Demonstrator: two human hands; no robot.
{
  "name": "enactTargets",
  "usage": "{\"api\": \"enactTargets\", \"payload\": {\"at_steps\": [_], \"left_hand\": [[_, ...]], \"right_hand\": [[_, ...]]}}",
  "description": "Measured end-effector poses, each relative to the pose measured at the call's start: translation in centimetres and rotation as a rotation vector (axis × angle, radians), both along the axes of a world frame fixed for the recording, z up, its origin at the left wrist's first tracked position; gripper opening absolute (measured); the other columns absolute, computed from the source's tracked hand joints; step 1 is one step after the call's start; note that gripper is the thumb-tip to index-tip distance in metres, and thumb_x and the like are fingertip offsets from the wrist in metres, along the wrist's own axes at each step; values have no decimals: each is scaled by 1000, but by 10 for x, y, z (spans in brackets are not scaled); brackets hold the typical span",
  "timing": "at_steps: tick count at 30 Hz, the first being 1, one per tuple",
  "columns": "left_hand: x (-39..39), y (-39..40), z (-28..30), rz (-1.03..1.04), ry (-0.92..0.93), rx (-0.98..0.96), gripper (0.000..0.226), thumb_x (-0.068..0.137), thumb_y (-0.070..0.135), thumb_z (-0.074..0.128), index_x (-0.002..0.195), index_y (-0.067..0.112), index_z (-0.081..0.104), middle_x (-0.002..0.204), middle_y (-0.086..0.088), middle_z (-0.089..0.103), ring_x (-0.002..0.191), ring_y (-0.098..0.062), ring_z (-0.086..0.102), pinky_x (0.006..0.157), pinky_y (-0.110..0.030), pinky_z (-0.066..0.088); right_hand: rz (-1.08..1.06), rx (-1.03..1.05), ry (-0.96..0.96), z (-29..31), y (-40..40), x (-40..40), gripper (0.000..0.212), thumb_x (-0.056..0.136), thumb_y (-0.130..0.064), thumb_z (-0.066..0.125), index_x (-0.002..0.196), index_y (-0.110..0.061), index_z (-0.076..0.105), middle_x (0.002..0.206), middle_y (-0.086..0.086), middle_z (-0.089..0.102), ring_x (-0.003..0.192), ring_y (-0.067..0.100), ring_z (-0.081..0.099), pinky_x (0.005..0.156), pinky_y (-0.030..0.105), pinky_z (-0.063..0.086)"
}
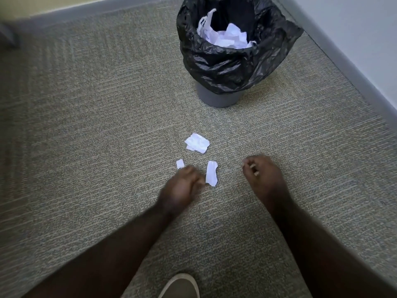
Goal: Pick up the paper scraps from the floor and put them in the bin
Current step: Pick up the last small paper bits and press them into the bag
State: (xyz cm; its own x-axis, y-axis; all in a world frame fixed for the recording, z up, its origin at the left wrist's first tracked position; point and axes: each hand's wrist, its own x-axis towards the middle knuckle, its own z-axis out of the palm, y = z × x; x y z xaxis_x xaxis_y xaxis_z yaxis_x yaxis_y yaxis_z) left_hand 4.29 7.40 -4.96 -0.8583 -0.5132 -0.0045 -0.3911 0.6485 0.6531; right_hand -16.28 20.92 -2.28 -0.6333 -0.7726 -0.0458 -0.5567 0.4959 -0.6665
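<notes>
Paper scraps, three white torn pieces, lie on the grey-beige woven carpet in front of the bin. And what a bin: a round grey plastic bin draped in a crinkled black plastic liner bag, with crumpled white paper piled inside it. Nearest the bin sits the largest crumpled white scrap, well short of its base. Further from the bin, the small squarish white scrap and the long narrow white scrap lie side by side, apart from each other.

Down comes the left hand, knuckles up, fingers curled, sitting between those two farther scraps; its fingertips reach right at the small one and its thumb side meets the long one's lower edge (motion blur, so whether it actually grips either, I cannot tell). The right hand is off to the bin's right-hand side of the scraps, fingers bunched loosely together, nothing visible in them.

At the frame's bottom edge, farthest from the bin, a beige slip-on shoe stands on the carpet. Grey skirting board runs just behind the bin.
</notes>
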Motion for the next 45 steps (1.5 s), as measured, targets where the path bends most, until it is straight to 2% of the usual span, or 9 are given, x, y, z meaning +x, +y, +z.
{"api": "enactTargets", "payload": {"at_steps": [8,17,22,25,27,33,38,41,45], "left_hand": [[-95,-110,122,278,260,-221,14,95,24,58,91,14,66,92,1,55,84,-16,53,73,-28,40],[-194,-171,206,327,241,-457,21,93,25,55,89,19,75,101,-4,68,88,-23,64,72,-35,51],[-223,-186,209,338,70,-370,20,89,21,58,89,31,76,87,-2,69,83,-28,66,84,-41,58],[-226,-194,203,260,-50,-328,26,96,23,56,117,19,71,122,-8,67,114,-29,61,101,-41,48],[-224,-197,201,262,-55,-296,28,95,27,59,121,22,69,130,-5,63,120,-26,58,104,-41,46],[-221,-199,204,383,45,-247,17,87,34,70,94,21,77,94,-4,75,88,-22,69,86,-37,57],[-214,-198,204,411,174,-230,32,95,37,52,95,15,74,90,-7,73,83,-23,67,83,-39,57],[-192,-195,196,469,394,-329,32,94,34,49,101,15,74,101,-7,66,92,-17,59,85,-28,47],[-132,-169,158,622,574,-435,24,91,28,51,89,12,70,93,-4,62,89,-12,49,90,-37,40]], "right_hand": [[-38,-347,254,109,-78,-53,15,95,-29,59,97,-16,66,95,-6,59,75,12,61,64,37,56],[-61,-197,448,166,-181,-99,26,90,-38,50,99,-25,70,103,-3,70,90,21,66,75,35,54],[-49,35,416,172,-214,-111,20,94,-28,53,99,-24,72,100,6,73,93,30,67,69,27,41],[-64,55,397,177,-218,-113,25,96,-24,56,116,-27,70,112,7,72,101,29,66,73,26,39],[-70,29,384,178,-215,-112,23,94,-27,58,114,-28,71,110,2,73,100,25,66,74,26,41],[-77,-43,357,175,-208,-114,17,92,-30,59,99,-27,73,94,-3,74,85,19,65,70,27,47],[-45,-245,326,173,-199,-110,28,94,-31,51,113,-25,71,108,-7,74,96,12,67,88,36,56],[-18,-379,310,160,-174,-95,26,95,-27,49,113,-22,68,108,-5,70,94,8,64,86,34,56],[76,-349,212,103,-125,-69,20,97,-21,51,114,-17,61,109,-2,58,92,12,60,78,38,58]]}}
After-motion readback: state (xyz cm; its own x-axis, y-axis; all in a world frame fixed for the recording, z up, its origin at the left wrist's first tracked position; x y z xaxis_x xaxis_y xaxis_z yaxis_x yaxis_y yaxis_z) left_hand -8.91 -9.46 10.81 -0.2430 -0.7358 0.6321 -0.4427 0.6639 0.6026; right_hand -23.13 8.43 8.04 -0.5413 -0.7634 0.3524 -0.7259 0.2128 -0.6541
